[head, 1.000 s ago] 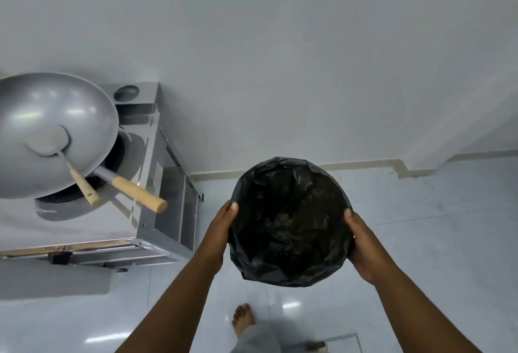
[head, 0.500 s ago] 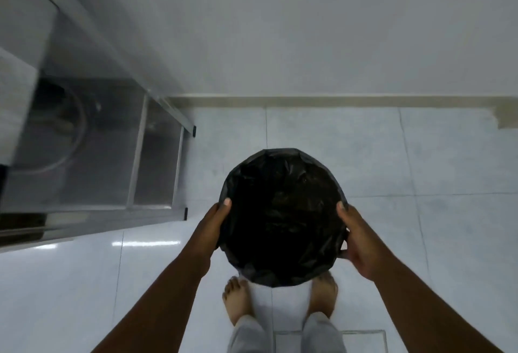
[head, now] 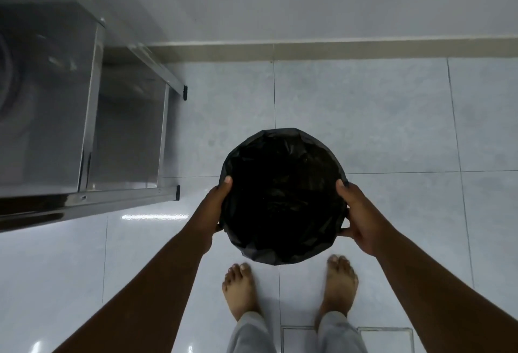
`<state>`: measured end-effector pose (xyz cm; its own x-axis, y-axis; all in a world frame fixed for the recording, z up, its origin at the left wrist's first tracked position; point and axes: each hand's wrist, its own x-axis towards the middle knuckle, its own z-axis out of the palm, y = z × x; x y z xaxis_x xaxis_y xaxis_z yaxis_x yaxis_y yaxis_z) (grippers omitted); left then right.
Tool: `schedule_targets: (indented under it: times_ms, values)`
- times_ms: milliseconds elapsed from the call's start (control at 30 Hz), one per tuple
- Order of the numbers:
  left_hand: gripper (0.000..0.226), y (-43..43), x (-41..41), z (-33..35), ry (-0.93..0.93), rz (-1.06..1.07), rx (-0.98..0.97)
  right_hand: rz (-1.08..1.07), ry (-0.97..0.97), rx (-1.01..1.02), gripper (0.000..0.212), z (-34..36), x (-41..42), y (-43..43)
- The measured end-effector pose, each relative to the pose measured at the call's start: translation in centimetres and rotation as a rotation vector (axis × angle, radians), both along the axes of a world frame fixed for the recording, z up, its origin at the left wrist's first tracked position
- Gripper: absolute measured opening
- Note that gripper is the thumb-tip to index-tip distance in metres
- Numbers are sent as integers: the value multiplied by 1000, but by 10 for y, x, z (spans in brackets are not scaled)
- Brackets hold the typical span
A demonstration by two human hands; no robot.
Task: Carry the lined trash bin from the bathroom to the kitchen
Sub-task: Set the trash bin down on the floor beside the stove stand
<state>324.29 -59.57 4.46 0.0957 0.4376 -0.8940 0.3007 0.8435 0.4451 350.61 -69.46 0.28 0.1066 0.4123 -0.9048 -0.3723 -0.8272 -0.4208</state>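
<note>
I look straight down at a round trash bin (head: 283,195) lined with a black plastic bag, held over the pale tiled floor. My left hand (head: 214,208) grips its left rim, thumb on the liner's edge. My right hand (head: 360,216) grips the right rim the same way. The bin's inside is dark and I cannot make out any contents. My bare feet show just below the bin.
A stainless steel stand (head: 89,134) with a lower shelf fills the left side; its legs end in black caps (head: 177,192). A white wall with a beige skirting (head: 336,51) runs across the far side. A floor drain cover (head: 386,338) lies by my right foot.
My view has tipped from the wok and wall down to the floor. The bin has come lower, nearer the floor, with both hands still on its rim; my feet stand side by side.
</note>
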Motion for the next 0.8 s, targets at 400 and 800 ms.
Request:
schedule_targets:
  times_ms: [400, 800]
  values:
    - [98, -56, -33, -14, 48, 677, -291, -499, 196, -210, 89, -1, -21, -61]
    - [91, -41, -5, -25, -309, 780, -269, -618, 363, -65, 83, -5, -33, -15]
